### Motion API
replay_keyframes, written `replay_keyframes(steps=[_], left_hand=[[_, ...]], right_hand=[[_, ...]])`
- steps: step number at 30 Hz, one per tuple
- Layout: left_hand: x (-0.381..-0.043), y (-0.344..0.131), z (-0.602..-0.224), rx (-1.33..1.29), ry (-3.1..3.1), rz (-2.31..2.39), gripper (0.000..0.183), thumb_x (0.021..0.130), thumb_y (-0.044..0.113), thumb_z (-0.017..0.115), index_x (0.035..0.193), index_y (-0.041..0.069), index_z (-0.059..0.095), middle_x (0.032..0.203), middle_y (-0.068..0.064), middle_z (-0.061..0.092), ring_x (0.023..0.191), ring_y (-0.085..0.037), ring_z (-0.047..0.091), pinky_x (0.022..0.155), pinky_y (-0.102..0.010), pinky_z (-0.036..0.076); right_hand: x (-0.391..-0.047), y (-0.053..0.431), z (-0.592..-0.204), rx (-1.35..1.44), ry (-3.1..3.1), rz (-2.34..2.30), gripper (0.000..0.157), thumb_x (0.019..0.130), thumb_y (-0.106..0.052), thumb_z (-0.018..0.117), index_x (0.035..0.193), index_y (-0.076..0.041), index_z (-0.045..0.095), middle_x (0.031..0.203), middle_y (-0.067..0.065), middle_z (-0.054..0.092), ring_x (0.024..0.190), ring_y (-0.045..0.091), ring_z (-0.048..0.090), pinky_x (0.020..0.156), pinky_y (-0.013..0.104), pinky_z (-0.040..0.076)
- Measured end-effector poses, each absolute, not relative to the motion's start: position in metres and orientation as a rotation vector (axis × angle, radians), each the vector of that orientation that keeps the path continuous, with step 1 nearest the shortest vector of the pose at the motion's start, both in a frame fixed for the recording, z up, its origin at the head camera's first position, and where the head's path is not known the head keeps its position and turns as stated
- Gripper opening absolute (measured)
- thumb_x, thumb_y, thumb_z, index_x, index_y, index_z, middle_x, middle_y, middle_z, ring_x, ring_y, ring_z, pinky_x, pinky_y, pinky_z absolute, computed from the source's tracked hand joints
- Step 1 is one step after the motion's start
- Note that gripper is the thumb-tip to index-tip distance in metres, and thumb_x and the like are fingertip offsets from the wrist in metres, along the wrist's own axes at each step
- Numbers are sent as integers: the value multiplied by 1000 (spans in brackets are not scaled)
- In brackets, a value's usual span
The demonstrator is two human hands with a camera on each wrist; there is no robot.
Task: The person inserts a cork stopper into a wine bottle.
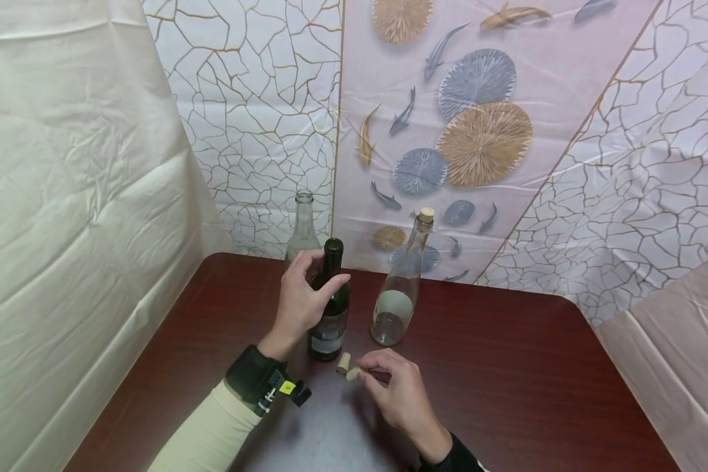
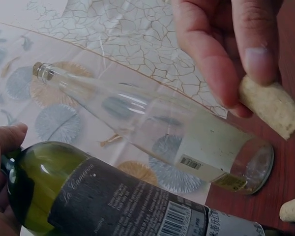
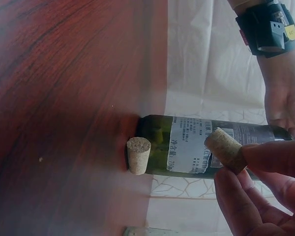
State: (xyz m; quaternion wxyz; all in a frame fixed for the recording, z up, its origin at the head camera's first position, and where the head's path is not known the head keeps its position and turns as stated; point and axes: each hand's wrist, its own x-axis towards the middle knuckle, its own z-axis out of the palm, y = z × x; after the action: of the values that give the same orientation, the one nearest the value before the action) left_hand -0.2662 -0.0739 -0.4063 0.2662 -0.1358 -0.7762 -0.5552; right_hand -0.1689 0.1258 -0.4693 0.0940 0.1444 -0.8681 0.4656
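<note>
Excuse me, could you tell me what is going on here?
A person's left hand holds the dark bottle around its neck, while the right hand pinches a cork. Another cork lies on the table beside the dark bottle, whose mouth is open. A clear bottle to the right has a cork stopper in its mouth; the other clear bottle, behind on the left, shows none.

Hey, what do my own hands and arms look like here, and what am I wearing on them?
Both hands are ungloved. Your left hand has a black wristband with a small black device and a yellow label, above a cream sleeve. Your right hand has a black band, partly cut off.
</note>
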Motion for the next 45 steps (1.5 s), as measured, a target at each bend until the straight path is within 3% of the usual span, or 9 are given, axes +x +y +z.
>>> replay_keyframes(steps=[17,35,45], left_hand=[[-267,-74,-412,-427,-2066,-1435,49,89,22,86,130,7,65,110,-11,62,98,-24,67,80,-40,58],[-267,-75,-413,-420,-2075,-1414,50,89,24,85,131,7,64,107,-12,60,94,-25,63,73,-33,54],[-267,-75,-414,-425,-2063,-1428,49,89,22,85,130,7,65,107,-12,59,95,-26,62,77,-35,54]], right_hand=[[-199,129,-431,599,-2621,1163,20,89,-3,81,103,-18,80,106,-5,75,101,15,74,84,28,63],[-234,123,-365,811,-2554,958,19,95,-3,74,113,-6,80,113,4,75,105,20,75,89,33,63],[-248,122,-343,837,-2540,898,21,95,-2,74,114,-5,79,115,6,76,101,22,76,86,35,63]])
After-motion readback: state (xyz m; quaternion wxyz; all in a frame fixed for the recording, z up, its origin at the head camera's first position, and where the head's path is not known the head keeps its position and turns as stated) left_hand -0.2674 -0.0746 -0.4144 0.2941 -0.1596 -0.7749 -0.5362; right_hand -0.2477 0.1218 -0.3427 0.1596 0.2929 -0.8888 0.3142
